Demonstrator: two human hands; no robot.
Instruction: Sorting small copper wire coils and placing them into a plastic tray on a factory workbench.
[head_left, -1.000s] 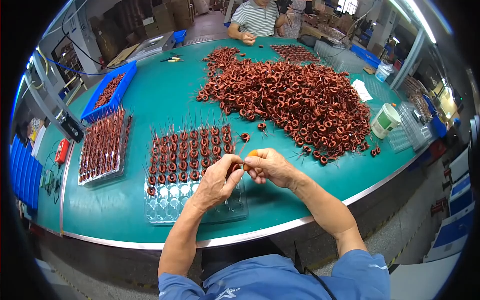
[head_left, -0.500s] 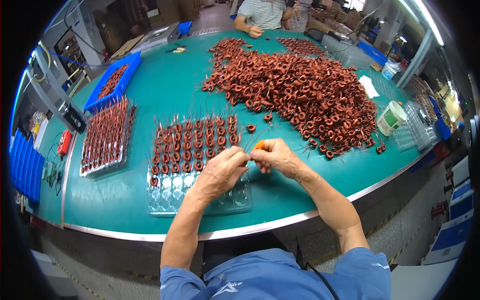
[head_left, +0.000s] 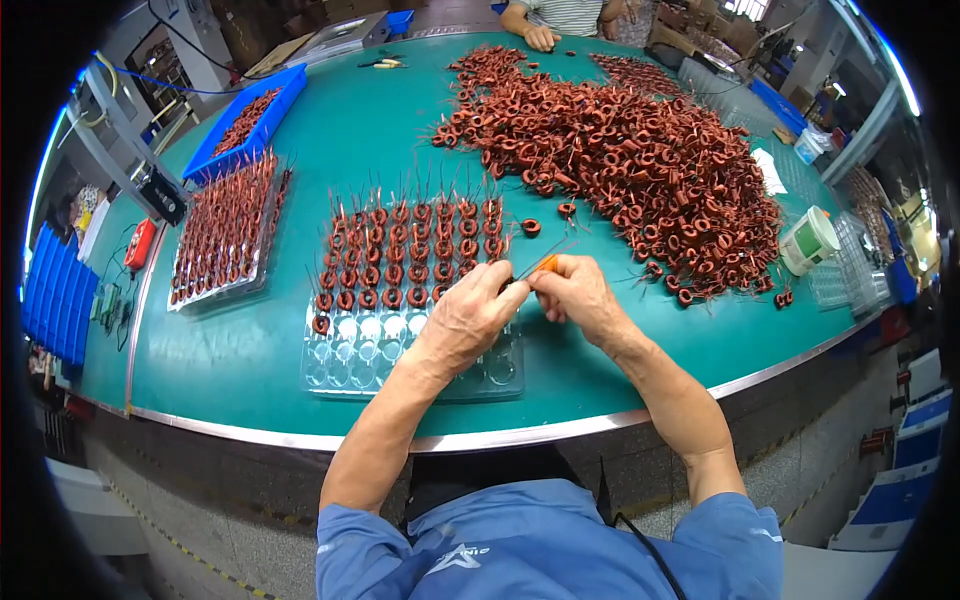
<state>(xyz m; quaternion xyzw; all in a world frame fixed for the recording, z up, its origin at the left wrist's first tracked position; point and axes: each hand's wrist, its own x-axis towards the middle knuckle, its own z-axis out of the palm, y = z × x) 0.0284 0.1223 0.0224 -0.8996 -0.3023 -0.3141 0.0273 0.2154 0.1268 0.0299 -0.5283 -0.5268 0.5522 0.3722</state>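
Observation:
My left hand (head_left: 470, 318) is closed in a pinch around a small ring coil, mostly hidden by the fingers. Thin wire leads (head_left: 562, 246) stick up beyond the fingertips. Against it, my right hand (head_left: 585, 300) is closed too, fingertips meeting the left ones. A bright orange piece (head_left: 547, 264) shows at the right fingertips; whether it is held or worn on a finger is unclear. Under and beside my left hand lies a clear plastic tray (head_left: 345, 376) with round pockets. Its far rows hold upright reddish-brown ring coils (head_left: 393, 273); the visible near pockets hold none.
A large heap of ring coils (head_left: 640, 170) covers the right of the green table (head_left: 400, 120). One loose coil (head_left: 530, 227) lies beyond my hands. Left stand a filled tray stack (head_left: 225, 235) and a blue bin (head_left: 285, 105). A white-green bucket (head_left: 810, 240) stands right; another person's hand (head_left: 542, 39) rests opposite.
The whole view has shifted, so the table sits higher and slightly right in the picture. Both hands stay together at the fingertips, with the wire leads between them tilted a little differently.

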